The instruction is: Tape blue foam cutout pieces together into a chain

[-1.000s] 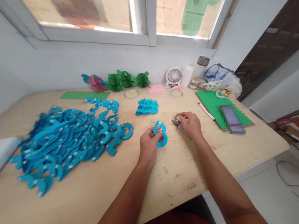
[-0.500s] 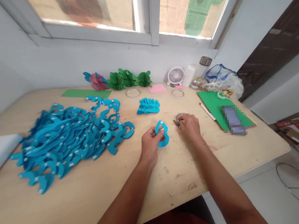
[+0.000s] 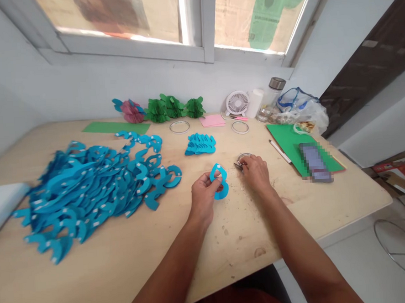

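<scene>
Between the thumb and fingers of my left hand (image 3: 203, 195) is a curved blue paper cut-out (image 3: 222, 190), held upright over the table, with small white patches on it. My right hand (image 3: 255, 172) is closed at the table surface, its fingers around a small metal tool (image 3: 238, 166) whose dark tip points left. Most of that tool is hidden by the fingers. Just behind them lies a thin ring (image 3: 244, 156), partly covered. A large heap of similar blue paper cut-outs (image 3: 98, 185) spreads on the left. Beyond my left hand sits a small blue folded-paper stack (image 3: 200, 144).
Along the wall stand green paper shapes (image 3: 174, 106), a pink paper shape (image 3: 132, 111), a small fan (image 3: 237, 103) and a glass bottle (image 3: 271, 99). Green sheets (image 3: 284, 139) with a blurred phone (image 3: 315, 162) lie right, beside a white pen (image 3: 280, 151). A white object (image 3: 3, 200) borders the left.
The view shifts very slightly. My right hand stays at the same spot with its fingers on the tool, and my left hand keeps its grip on the blue paper cut-out.
</scene>
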The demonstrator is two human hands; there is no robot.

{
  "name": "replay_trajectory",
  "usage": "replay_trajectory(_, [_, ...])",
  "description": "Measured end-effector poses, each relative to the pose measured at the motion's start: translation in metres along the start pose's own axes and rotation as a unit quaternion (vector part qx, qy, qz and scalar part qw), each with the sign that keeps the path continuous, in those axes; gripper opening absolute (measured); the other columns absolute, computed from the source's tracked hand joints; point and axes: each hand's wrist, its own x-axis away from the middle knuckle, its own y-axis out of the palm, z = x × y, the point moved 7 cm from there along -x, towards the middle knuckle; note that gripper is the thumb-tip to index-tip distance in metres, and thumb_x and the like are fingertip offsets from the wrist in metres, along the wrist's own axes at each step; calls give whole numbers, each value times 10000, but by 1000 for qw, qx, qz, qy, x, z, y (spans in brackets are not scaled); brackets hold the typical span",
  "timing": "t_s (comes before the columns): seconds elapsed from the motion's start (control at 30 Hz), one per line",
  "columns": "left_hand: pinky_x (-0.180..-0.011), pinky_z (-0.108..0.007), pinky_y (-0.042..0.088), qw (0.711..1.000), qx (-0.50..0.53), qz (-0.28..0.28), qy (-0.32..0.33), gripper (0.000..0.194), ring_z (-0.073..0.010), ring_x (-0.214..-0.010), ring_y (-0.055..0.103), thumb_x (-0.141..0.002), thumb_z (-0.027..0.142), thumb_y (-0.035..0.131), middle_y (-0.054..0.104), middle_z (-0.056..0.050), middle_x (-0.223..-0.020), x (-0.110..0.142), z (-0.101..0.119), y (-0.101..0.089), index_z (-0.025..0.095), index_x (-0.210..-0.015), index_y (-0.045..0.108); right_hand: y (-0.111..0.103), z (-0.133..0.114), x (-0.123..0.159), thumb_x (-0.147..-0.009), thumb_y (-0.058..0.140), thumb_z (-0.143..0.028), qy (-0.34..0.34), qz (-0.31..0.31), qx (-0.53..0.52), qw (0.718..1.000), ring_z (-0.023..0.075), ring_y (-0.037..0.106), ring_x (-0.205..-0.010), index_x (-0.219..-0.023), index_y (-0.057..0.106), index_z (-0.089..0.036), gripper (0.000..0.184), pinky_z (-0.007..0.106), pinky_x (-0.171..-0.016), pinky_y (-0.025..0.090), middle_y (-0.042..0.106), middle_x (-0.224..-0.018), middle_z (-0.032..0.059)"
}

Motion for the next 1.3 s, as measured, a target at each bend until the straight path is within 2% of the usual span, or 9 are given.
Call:
replay_trajectory(0.37, [-550, -215, 366, 1000, 7, -4, -1, 251, -60, -508, 448, -523, 209, 721, 564, 31, -610, 0, 0, 0, 122, -744, 641, 6, 9, -3, -701, 443, -93, -2, 36, -96, 995, 202, 499, -848, -755, 564, -216, 180, 321, -757, 352, 609, -857, 42])
replay_trajectory(0.57, [-541, -213, 354, 1000, 2, -9, -1, 228, -57, -500, 436, -533, 228, 716, 549, 42, -584, 0, 1, 1, 130, -725, 641, -2, 10, -4, -669, 433, -104, 9, 63, -132, 989, 197, 508, -803, -728, 551, -209, 168, 327, -753, 374, 614, -818, 40])
replay_trajectory(0.67, [-543, -211, 360, 1000, 4, -7, -1, 228, -58, -502, 438, -536, 233, 718, 545, 42, -580, 0, 1, 0, 129, -722, 639, -6, 9, -3, -666, 442, -133, 15, 75, -188, 979, 187, 518, -776, -720, 548, -202, 138, 325, -752, 390, 620, -805, 38])
replay_trajectory(0.8, [-550, -219, 379, 1000, 4, 2, 1, 260, -65, -510, 455, -527, 240, 723, 571, 27, -616, -1, 1, -1, 127, -748, 647, -6, 4, -3, -677, 459, -191, 18, 48, -341, 939, 158, 531, -681, -731, 557, -191, 111, 292, -663, 414, 621, -766, 23])
replay_trajectory(0.97, [-549, -218, 387, 1000, 6, 3, 3, 256, -64, -506, 457, -529, 236, 720, 567, 31, -605, -2, 2, -1, 128, -748, 645, -5, -5, 0, -656, 530, -227, 56, -11, -546, 836, 137, 542, -640, -712, 554, -188, 73, 260, -599, 409, 625, -722, 10])
replay_trajectory(1.07, [-538, -211, 384, 1000, 9, -1, 11, 243, -63, -499, 452, -538, 234, 722, 547, 38, -573, -2, 4, -1, 127, -738, 636, -4, -13, 4, -646, 562, -224, 68, -49, -614, 785, 122, 531, -618, -707, 563, -188, 71, 242, -576, 396, 632, -704, 5])
replay_trajectory(1.17, [-532, -208, 386, 1000, 4, 5, 22, 245, -60, -493, 447, -548, 239, 723, 546, 39, -570, -3, 4, -3, 126, -748, 635, -3, -21, 8, -639, 590, -217, 54, -78, -643, 760, 111, 524, -619, -720, 581, -185, 87, 230, -572, 390, 639, -716, 8])
replay_trajectory(1.3, [-538, -214, 400, 999, -3, 8, 43, 248, -65, -504, 465, -550, 243, 725, 578, 22, -609, -4, 4, -4, 126, -752, 642, -1, -30, 11, -647, 610, -245, 39, -101, -641, 760, 109, 525, -614, -738, 580, -186, 112, 228, -566, 384, 639, -716, 9])
